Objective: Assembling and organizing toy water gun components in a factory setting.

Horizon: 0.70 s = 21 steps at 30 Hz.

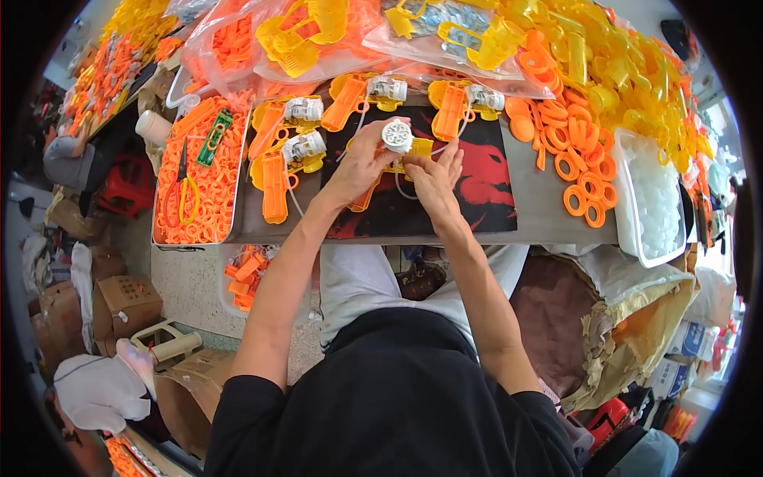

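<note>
Over a black and red mat (486,208) I hold a toy gun (396,137) with a white, patterned round part, a yellow body and an orange grip. My left hand (364,165) is closed around its left side, with the thumb by the white part. At the right side, the fingers of my right hand (433,181) pinch its yellow body. A thin pale tube hangs below the gun between my hands. Similar toy guns (274,184) in orange and yellow, with whitish cylinders, lie to the left and behind. Another toy gun (451,111) lies just beyond my right hand.
On the left is a tray (235,208) of small orange parts, with scissors (189,195) and a green tool (213,140) on top. Orange rings (590,184) and a white bin (648,253) of translucent parts stand right. Yellow parts (588,60) pile up behind.
</note>
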Each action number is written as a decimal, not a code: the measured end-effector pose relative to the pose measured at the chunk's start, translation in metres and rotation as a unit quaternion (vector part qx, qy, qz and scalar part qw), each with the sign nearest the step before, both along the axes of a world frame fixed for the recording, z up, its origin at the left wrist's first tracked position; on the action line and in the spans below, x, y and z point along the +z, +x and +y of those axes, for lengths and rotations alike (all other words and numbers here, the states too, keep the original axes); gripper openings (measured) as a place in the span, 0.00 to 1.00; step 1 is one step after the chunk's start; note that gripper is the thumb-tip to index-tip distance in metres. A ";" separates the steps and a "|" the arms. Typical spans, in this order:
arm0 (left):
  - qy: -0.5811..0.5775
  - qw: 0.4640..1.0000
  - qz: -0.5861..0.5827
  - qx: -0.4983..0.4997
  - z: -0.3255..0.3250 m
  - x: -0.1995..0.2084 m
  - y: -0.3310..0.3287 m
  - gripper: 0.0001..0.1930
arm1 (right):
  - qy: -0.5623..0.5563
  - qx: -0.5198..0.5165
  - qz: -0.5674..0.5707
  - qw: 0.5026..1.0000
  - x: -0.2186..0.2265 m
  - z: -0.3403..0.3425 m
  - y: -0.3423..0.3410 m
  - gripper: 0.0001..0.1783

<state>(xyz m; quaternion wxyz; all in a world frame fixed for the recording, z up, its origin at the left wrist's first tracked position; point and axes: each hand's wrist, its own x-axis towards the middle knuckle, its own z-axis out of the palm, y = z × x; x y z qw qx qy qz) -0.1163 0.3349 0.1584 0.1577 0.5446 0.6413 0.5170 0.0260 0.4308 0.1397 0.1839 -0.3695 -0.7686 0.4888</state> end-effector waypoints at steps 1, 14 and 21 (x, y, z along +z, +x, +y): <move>0.008 1.000 -0.014 0.010 -0.001 -0.004 -0.001 0.24 | -0.001 -0.002 0.000 1.000 0.006 -0.001 0.003 0.20; 0.016 0.995 0.094 0.036 0.000 -0.006 0.002 0.22 | -0.005 0.016 0.084 0.996 -0.007 0.002 0.012 0.20; 0.031 0.995 0.095 0.026 0.002 -0.001 0.004 0.21 | 0.050 -0.016 0.005 0.999 -0.006 -0.005 -0.001 0.18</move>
